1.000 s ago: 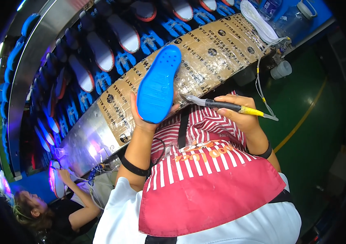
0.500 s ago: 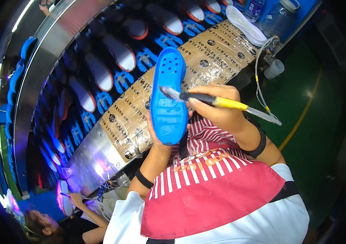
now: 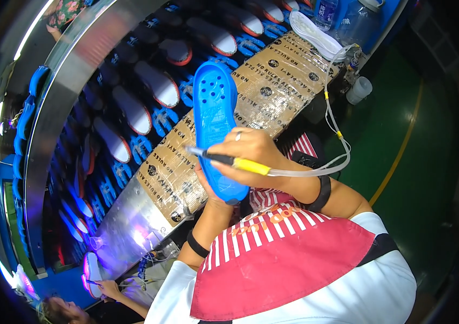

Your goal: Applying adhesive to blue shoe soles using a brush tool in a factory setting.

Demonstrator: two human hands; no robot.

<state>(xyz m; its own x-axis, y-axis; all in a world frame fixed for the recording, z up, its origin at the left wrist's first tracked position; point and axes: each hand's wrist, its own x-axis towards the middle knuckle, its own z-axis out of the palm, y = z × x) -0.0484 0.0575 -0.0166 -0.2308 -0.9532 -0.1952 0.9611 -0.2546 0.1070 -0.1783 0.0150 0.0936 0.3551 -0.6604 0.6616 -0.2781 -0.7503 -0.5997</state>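
Observation:
A blue shoe sole (image 3: 216,116), with a group of small holes near its far end, stands tilted lengthwise in front of me. My left hand (image 3: 206,186) grips it from beneath and along its left side near the close end; most of those fingers are hidden behind it. Pinched in my right hand (image 3: 253,151) is a brush (image 3: 248,166) with a black and yellow handle and a clear hose at its back end. Its bristle tip lies over the left edge of the sole; whether it touches cannot be made out.
A cardboard-covered ledge (image 3: 272,70) runs beyond the sole. Behind it, white shoe uppers (image 3: 156,83) and blue soles (image 3: 164,120) stand in rows. A white insole-shaped piece (image 3: 315,35), bottles (image 3: 356,24) and a white cup (image 3: 359,90) are far right. Another person's hand (image 3: 111,290) works at lower left.
My right hand and the brush have moved left and nearer, from the middle of the sole to its left edge. The sole has tilted slightly, with its near end shifting right.

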